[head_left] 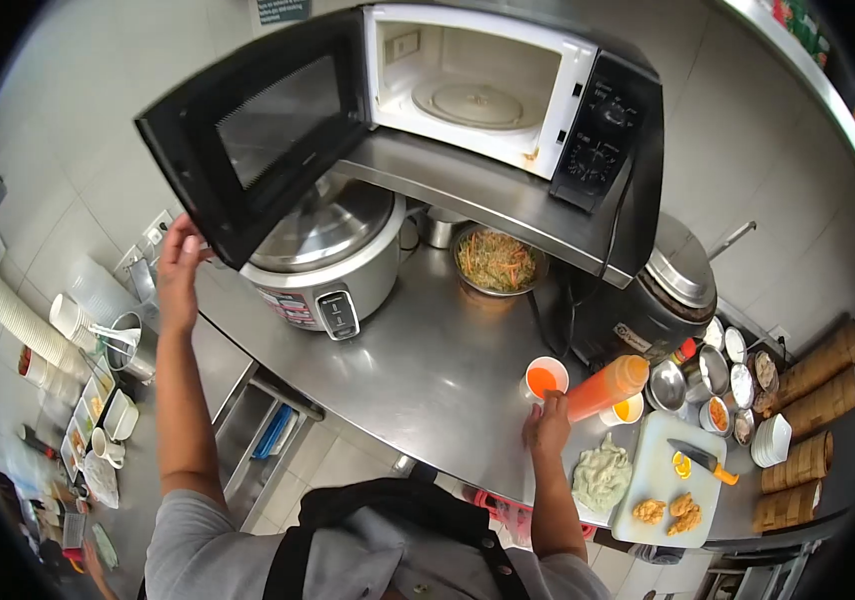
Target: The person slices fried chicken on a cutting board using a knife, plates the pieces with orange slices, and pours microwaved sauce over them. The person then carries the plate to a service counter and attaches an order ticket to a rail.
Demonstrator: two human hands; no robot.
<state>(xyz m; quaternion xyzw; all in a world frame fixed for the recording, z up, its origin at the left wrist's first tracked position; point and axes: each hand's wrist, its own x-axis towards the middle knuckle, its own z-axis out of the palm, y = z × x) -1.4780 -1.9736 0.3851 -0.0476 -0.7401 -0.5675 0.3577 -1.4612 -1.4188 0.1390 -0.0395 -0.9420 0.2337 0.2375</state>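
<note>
My left hand is at the free edge of the open microwave door, its fingers curled round the edge near the lower corner. The microwave has a glass turntable inside with nothing on it. My right hand is low over the steel counter, thumb and fingers closed at the near side of a white paper cup of orange liquid; they partly cover it. Right beside that hand is a squeeze bottle of orange sauce. Behind the bottle sits a second cup with yellow-orange contents.
A large rice cooker stands below the microwave door. Shredded vegetables fill a metal bowl. At right, a white cutting board carries fried pieces and a knife; a whitish crumpled mass lies beside it. Bamboo steamers line the far right.
</note>
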